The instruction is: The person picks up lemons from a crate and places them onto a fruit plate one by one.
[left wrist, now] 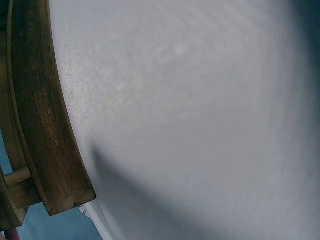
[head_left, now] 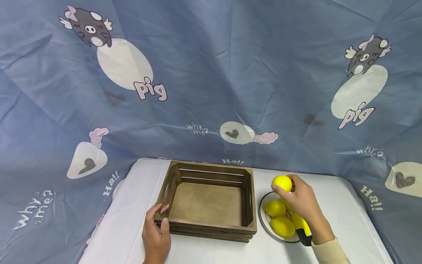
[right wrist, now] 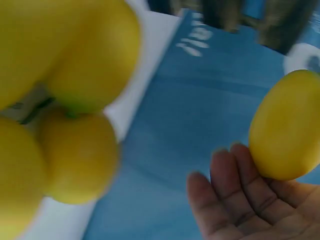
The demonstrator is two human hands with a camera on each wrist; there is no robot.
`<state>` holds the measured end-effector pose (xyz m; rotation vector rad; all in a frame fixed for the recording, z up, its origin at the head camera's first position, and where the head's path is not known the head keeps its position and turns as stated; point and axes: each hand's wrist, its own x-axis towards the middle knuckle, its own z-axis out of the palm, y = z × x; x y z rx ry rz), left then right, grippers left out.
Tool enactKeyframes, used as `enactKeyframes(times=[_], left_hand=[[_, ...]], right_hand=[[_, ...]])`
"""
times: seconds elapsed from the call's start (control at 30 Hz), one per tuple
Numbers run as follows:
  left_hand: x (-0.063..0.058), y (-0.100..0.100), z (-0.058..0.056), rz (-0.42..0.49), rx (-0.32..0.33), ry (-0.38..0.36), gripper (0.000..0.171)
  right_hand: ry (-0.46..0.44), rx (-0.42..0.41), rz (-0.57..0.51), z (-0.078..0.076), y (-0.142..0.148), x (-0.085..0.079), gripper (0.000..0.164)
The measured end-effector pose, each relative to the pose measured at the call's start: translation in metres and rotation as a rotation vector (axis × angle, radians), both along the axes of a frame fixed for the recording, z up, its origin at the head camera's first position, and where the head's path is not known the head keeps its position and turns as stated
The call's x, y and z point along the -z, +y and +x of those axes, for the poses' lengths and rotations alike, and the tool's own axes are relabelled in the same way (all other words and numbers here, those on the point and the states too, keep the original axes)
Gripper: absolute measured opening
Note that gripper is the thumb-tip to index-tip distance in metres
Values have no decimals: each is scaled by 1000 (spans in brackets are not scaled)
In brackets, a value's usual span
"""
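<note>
In the head view my right hand (head_left: pixel 301 196) pinches a yellow lemon (head_left: pixel 282 183) between thumb and fingers, raised over the far rim of a plate. The right wrist view shows the held lemon (right wrist: pixel 287 125) with the other fingers stretched out beside it. Several more lemons (head_left: pixel 282 227) lie on the white, dark-rimmed plate (head_left: pixel 271 231), partly hidden under my right hand and wrist. My left hand (head_left: pixel 157 234) grips the front left corner of a brown wooden crate (head_left: pixel 211 225), fingers over its rim and thumb at the front. The crate's inside floor is bare.
The crate and plate stand side by side on a white-covered table (head_left: pixel 346 209). A blue printed cloth (head_left: pixel 211 84) hangs behind and around the table. A dark band (head_left: pixel 304 237) circles the right wrist, close to the plate's near edge.
</note>
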<state>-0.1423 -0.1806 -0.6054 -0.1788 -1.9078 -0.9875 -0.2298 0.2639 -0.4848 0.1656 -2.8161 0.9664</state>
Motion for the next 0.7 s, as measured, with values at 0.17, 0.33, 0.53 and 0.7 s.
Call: enactKeyframes(times=[0.17, 0.33, 0.53, 0.7], left_hand=[[0, 0, 0, 2, 13, 14, 49], [-1, -1, -2, 8, 12, 30, 48], [0, -1, -2, 2, 5, 26, 48], [0, 0, -2, 2, 15, 25, 44]], right_hand=[[-17, 5, 105, -9, 0, 25, 79], [-70, -9, 180, -18, -4, 39, 85], [-163, -6, 207, -24, -4, 52, 84], [-166, -9, 210, -26, -6, 56, 83]])
